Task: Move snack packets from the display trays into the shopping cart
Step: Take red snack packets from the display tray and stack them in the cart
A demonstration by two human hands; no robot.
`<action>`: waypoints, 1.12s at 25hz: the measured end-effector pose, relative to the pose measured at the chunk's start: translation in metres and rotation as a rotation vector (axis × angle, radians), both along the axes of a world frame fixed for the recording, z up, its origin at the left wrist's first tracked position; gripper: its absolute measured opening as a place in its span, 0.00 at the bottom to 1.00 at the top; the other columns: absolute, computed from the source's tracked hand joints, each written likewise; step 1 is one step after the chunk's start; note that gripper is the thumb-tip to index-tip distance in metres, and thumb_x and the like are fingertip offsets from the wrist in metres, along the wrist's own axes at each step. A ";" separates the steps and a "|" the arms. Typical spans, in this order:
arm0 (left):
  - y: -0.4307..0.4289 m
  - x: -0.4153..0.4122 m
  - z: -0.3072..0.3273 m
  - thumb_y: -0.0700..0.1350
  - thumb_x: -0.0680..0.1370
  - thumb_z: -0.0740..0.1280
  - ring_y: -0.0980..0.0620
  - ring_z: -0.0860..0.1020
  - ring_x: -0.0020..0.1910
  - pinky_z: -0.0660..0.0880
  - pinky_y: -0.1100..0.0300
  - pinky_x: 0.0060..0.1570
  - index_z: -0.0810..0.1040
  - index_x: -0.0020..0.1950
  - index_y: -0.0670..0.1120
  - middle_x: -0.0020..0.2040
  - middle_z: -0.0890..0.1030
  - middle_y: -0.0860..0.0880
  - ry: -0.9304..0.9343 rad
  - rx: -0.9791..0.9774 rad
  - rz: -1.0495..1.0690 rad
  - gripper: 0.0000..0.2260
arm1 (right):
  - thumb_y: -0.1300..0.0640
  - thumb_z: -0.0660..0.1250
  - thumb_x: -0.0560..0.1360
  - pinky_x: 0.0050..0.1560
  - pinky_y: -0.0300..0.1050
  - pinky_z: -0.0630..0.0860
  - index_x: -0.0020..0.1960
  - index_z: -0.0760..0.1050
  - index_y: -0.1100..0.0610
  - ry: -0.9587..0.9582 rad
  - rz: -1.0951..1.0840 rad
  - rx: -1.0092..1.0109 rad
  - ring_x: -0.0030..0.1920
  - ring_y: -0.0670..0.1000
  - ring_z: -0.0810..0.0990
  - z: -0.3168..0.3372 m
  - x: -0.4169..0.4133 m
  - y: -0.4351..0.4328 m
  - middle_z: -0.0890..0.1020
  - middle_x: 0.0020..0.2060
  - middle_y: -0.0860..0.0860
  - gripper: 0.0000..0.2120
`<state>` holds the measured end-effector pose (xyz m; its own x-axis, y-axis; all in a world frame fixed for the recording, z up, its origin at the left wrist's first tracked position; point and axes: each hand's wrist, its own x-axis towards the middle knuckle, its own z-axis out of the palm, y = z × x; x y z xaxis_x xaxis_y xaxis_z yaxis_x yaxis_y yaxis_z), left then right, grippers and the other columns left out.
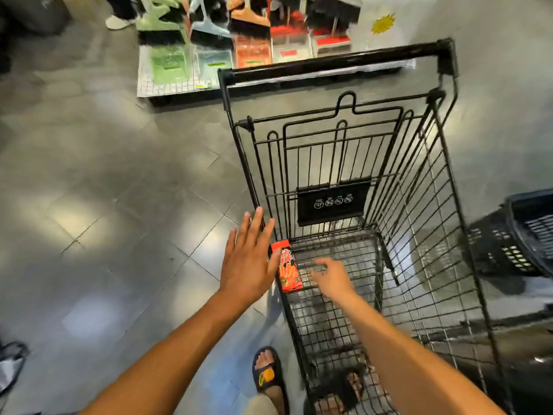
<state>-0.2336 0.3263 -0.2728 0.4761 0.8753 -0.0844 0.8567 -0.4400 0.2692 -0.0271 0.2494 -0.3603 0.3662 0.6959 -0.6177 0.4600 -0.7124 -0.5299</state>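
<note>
our left hand (248, 260) flat, fingers straight, at rim of black wire shopping cart (419, 205) | our right hand (332, 278) inside, loosely bent, empty | glossy red rectangular snack packet (288, 272) inside, against left wall

one head-worn wide view, facing steeply down and forward, close above the shopping cart (329, 66)

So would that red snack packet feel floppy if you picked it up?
Probably fairly stiff: the red snack packet leans against the shopping cart wall without sagging. It is likely light, since it looks thin. Because it is only leaning, a nudge might tip it flat.
</note>
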 end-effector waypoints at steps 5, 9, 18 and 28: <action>-0.027 0.000 0.045 0.57 0.83 0.54 0.45 0.53 0.83 0.55 0.41 0.80 0.67 0.78 0.53 0.81 0.63 0.48 0.046 0.004 -0.255 0.24 | 0.56 0.70 0.79 0.53 0.37 0.77 0.64 0.77 0.52 -0.101 -0.037 0.167 0.48 0.45 0.78 0.116 0.026 -0.090 0.73 0.61 0.50 0.15; -0.087 0.026 0.078 0.56 0.81 0.56 0.44 0.63 0.79 0.64 0.41 0.76 0.74 0.73 0.51 0.77 0.70 0.47 -0.046 -0.031 -0.444 0.23 | 0.53 0.71 0.77 0.56 0.34 0.67 0.62 0.77 0.47 -0.200 -0.128 0.213 0.55 0.45 0.75 0.168 0.036 -0.183 0.73 0.57 0.46 0.14; -0.281 0.155 0.139 0.55 0.81 0.57 0.45 0.65 0.78 0.66 0.46 0.76 0.72 0.73 0.51 0.77 0.70 0.48 -0.256 -0.018 -0.989 0.22 | 0.51 0.70 0.75 0.65 0.35 0.66 0.59 0.77 0.45 -0.336 -0.436 0.393 0.62 0.42 0.72 0.238 0.057 -0.411 0.73 0.59 0.45 0.13; -0.438 0.277 0.193 0.55 0.79 0.62 0.46 0.65 0.78 0.67 0.46 0.75 0.69 0.77 0.52 0.79 0.66 0.49 -0.403 0.043 -1.239 0.26 | 0.55 0.67 0.76 0.60 0.46 0.72 0.58 0.79 0.47 -0.877 -0.557 0.486 0.59 0.48 0.74 0.344 0.150 -0.582 0.79 0.55 0.45 0.12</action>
